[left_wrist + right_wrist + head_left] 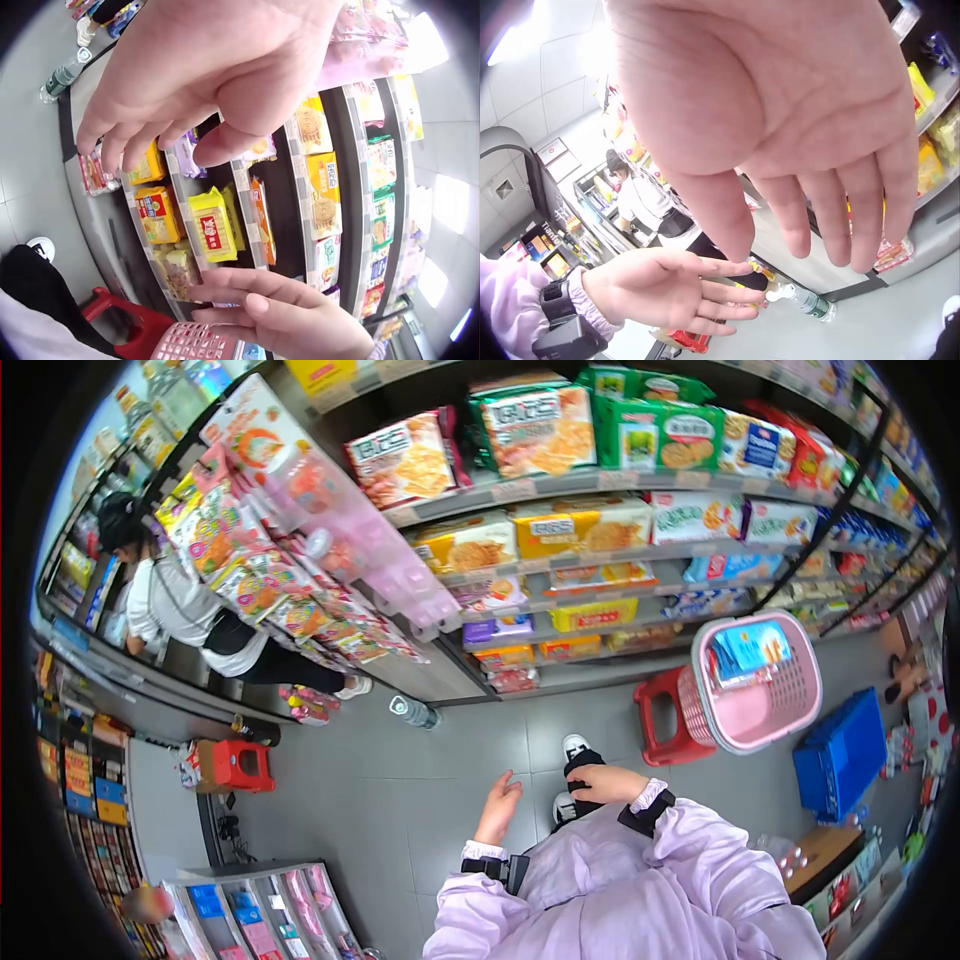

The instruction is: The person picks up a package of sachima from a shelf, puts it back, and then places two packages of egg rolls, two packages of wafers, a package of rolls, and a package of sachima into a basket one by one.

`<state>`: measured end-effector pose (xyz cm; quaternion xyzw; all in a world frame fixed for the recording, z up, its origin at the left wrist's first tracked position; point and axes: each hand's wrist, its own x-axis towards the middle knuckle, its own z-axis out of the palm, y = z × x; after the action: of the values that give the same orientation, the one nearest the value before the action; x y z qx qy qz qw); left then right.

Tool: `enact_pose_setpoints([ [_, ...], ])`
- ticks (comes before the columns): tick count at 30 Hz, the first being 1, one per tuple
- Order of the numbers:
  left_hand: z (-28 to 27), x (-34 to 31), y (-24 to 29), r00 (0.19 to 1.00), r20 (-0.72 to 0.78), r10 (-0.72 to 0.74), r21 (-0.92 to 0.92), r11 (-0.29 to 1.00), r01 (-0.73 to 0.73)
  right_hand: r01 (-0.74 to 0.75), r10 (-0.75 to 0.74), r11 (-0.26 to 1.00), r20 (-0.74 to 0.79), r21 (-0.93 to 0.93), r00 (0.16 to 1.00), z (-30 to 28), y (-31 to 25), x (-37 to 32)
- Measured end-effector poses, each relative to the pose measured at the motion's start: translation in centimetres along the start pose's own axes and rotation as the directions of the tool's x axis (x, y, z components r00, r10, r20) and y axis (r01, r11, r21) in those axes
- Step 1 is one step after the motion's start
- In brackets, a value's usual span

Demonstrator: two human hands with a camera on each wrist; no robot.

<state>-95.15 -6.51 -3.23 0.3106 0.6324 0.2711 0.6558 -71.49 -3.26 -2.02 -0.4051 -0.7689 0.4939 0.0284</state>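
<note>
Both hands hover in front of the body, apart and holding nothing. In the head view the left hand (497, 809) is raised with its fingers spread a little, and the right hand (609, 784) extends over the dark trousers and a shoe. The left wrist view has the left hand (202, 75) large at the top with relaxed fingers, the right hand (289, 315) below it. In the right wrist view the right hand (780, 112) shows its palm, fingers loosely straight; the left hand (667, 289) is palm up at lower left.
Snack shelves (560, 585) run across the front. A pink basket (770, 705) with packets is on a red stool (660, 720), beside a blue crate (845, 750). A bottle (414, 711) stands on the floor. Another person (215, 610) is behind hanging packets at left.
</note>
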Motion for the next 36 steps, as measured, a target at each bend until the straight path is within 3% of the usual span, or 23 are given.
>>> enact_pose_setpoints([
  [3, 1.3, 0.2, -1.6, 0.998, 0.062, -0.023, 0.035, 0.999, 0.021, -0.106, 0.105, 0.994, 0.076, 0.006, 0.992, 1.1, 0.5, -3.1],
  [6, 3.0, 0.1, -2.1, 0.990, 0.139, 0.003, 0.078, 0.997, -0.014, -0.109, 0.111, 0.994, -0.071, 0.031, 0.991, 2.1, 1.2, -6.3],
  [10, 5.6, -0.4, -0.3, 0.969, 0.240, 0.055, 0.082, 0.994, -0.076, -0.190, 0.198, 0.980, -0.157, 0.067, 0.967, 2.0, 1.9, -9.3],
  [16, 11.3, 0.5, 0.2, 0.954, 0.286, 0.094, 0.151, 0.978, -0.142, -0.171, 0.196, 0.978, -0.235, 0.122, 0.952, 1.7, 4.3, -14.4],
  [19, 16.9, -0.2, 0.5, 0.940, 0.340, 0.043, 0.291, 0.945, -0.148, -0.179, 0.211, 0.974, -0.265, 0.140, 0.941, 1.8, 6.6, -19.0],
  [23, 27.0, -0.8, -1.7, 0.888, 0.457, 0.043, 0.277, 0.942, -0.188, -0.210, 0.286, 0.947, -0.337, 0.243, 0.897, 1.4, 10.3, -28.0],
  [27, 40.7, -4.8, -1.9, 0.742, 0.669, -0.037, 0.285, 0.935, -0.209, -0.247, 0.385, 0.914, -0.497, 0.322, 0.778, 2.5, 17.6, -39.2],
  [30, 45.9, -5.3, -3.3, 0.653, 0.757, -0.041, 0.283, 0.920, -0.270, -0.309, 0.467, 0.877, -0.502, 0.367, 0.728, 2.5, 20.1, -44.5],
  [36, 52.6, -5.7, -2.6, 0.612, 0.781, -0.121, 0.367, 0.883, -0.293, -0.191, 0.527, 0.800, -0.512, 0.569, 0.678, 0.7, 22.3, -50.2],
])
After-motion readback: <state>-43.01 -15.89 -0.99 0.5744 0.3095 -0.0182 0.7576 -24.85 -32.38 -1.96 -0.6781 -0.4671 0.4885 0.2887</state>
